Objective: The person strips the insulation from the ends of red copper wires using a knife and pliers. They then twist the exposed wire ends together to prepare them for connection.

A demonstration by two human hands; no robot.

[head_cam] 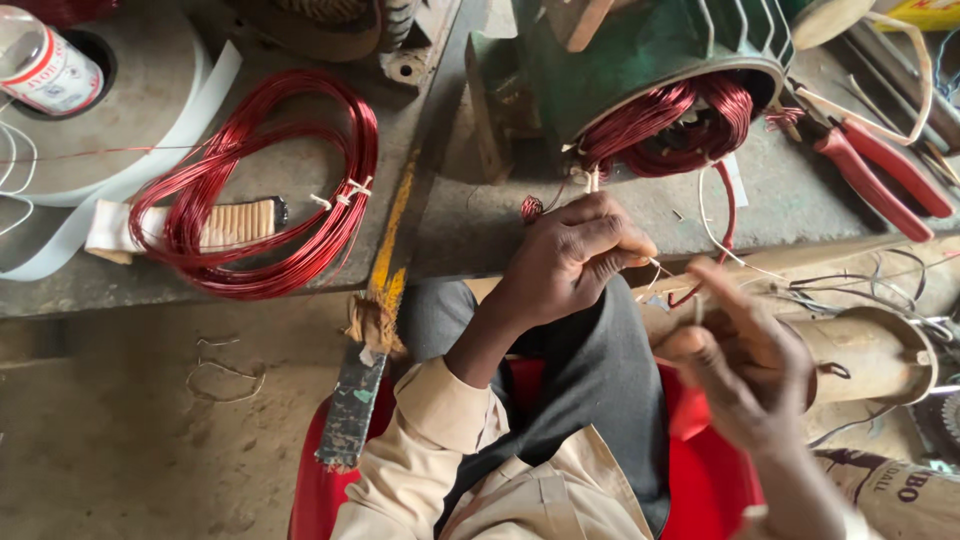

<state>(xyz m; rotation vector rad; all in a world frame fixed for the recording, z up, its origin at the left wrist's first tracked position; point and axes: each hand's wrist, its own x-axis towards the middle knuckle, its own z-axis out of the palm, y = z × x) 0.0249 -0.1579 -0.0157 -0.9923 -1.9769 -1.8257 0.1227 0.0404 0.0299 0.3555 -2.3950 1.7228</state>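
Thin wire [668,272], one strand at frame centre, is pinched by the left hand [575,255]; the blurred right hand [745,365] has fingers loosely spread. One green motor [640,50] upper centre, one red wire coil [265,185] upper left, one red pliers [880,170] on the desk [470,220].

Your left hand [570,262] sits in front of the motor housing [640,60], pinching a thin lead [662,268]; your right hand [745,370] is lower and to its right. The winding [680,130] lies in the housing mouth. Pliers [880,175] lie right of the housing; the loose wire coil [265,190] lies on the bench [470,215] to its left
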